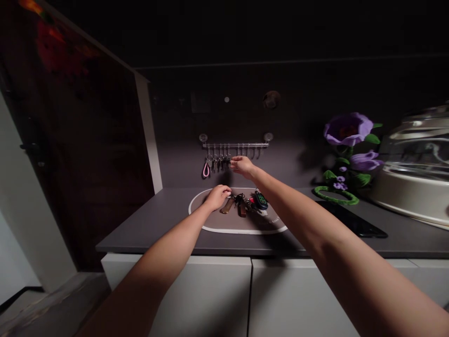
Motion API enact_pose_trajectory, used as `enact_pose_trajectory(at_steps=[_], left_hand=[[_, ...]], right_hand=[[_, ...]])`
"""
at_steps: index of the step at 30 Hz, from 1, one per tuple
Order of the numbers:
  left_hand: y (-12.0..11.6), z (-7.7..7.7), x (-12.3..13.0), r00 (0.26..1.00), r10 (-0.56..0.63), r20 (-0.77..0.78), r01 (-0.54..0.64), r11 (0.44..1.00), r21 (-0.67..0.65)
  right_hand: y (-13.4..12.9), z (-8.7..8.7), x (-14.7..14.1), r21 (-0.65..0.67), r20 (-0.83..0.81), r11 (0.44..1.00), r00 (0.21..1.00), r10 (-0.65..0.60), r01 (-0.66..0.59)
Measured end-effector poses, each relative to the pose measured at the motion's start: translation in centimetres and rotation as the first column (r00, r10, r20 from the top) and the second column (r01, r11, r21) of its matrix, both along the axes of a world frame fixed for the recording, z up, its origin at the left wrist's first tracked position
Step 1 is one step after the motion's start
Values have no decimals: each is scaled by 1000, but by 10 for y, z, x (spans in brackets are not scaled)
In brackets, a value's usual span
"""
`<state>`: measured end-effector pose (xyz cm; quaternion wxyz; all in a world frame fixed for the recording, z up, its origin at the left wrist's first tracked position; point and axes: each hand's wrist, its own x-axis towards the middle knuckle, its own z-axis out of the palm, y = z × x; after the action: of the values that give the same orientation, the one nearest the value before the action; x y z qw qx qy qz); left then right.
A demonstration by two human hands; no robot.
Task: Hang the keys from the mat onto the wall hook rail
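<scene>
A clear hook rail [235,145] is fixed to the dark wall, with several keys [218,163] and a pink loop [206,170] hanging from its left hooks. My right hand [242,167] is raised beside the rightmost hanging keys, fingers pointing left and pressed together; whether they grip a key is too small to tell. Low over the oval mat [242,230], my left hand [219,196] has its fingers closed at the end of a brown key holder [227,206]. To the right of that lie a dark red key holder [242,209] and a black fob with green marks [260,200].
A black phone [354,220] lies on the counter at the right. Behind it stand purple knitted flowers [349,128] on a green ring base [336,199]. A cream appliance with a clear lid [414,187] fills the far right. A dark door [84,140] is at the left.
</scene>
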<state>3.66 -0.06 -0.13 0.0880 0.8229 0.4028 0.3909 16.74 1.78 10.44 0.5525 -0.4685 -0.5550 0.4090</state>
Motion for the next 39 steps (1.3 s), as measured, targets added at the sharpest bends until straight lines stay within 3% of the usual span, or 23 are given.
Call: enact_pose_trajectory(at_steps=[8,12,16,22,30,39], left_hand=[[8,-5,0,997,48,-62,-47,999,12],[8,-5,0,989,36,-141,-31,999,39],[9,-5,0,975,17,-223,-4,998,58],[10,-7,0,969,-2,-247,21,997,75],[14,-6,0,944,23,-328,13,994,107],[13,-5,-2,938,42,-344,-17,997,75]], right_hand=[[-18,-14,5,17,-2,998,998,58,-58],[-28,-33,10,41,36,999,999,25,-26],[-32,-57,19,127,181,992,983,-34,11],[-39,-84,35,272,499,958,838,-220,89],[-47,-87,33,312,774,950,578,-257,4],[-42,-89,29,329,805,944,531,-265,-27]])
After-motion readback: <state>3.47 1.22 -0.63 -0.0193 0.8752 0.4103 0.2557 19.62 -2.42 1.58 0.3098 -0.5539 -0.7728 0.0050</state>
